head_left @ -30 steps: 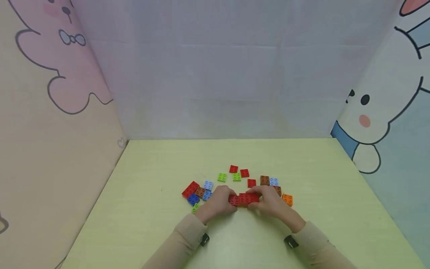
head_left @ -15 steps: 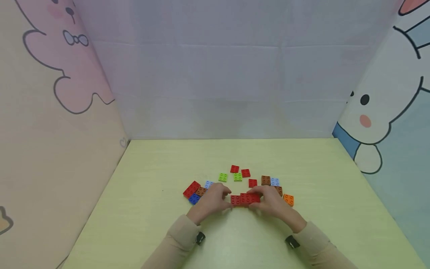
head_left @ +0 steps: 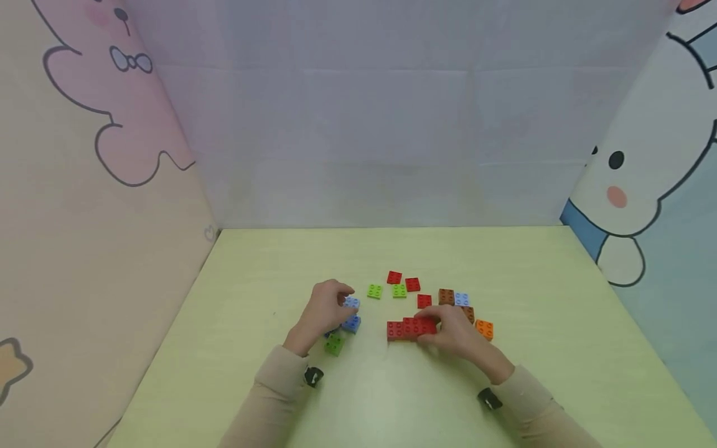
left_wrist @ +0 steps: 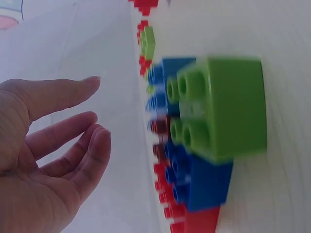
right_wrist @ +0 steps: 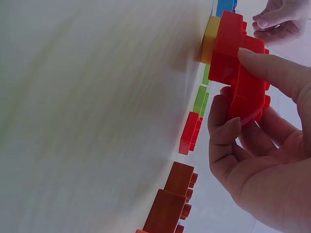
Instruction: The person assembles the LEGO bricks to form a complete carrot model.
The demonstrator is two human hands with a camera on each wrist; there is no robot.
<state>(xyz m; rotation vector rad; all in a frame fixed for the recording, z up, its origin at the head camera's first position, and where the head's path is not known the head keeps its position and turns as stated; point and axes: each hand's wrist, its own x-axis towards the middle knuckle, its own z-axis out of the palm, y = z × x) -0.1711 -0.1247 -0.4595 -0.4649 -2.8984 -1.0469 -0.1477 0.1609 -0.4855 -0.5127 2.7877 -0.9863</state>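
Observation:
My right hand [head_left: 456, 331] grips one end of a joined pair of red building bricks [head_left: 411, 326], the upper brick offset to the right on the lower. In the right wrist view, thumb and fingers pinch the upper red brick [right_wrist: 250, 80], and a yellow brick [right_wrist: 210, 40] shows at the lower one's underside. My left hand [head_left: 322, 309] hovers over the left group, fingers loosely bent, nothing between them. Near it are a light blue brick [head_left: 351, 302], a blue brick [head_left: 351, 323] and a green brick [left_wrist: 233, 109]. The hand hides other bricks there in the head view.
Several small bricks lie farther back, including a lime one [head_left: 374, 291] and a red one [head_left: 394, 277]. Beyond my right hand are a brown brick [head_left: 446, 297], a light blue brick [head_left: 462, 299] and an orange brick [head_left: 484, 330]. Walls surround the table [head_left: 269, 261].
My left hand has let go of the left end of the red bricks and moved left and away over the left group. The right hand keeps its grip almost in place.

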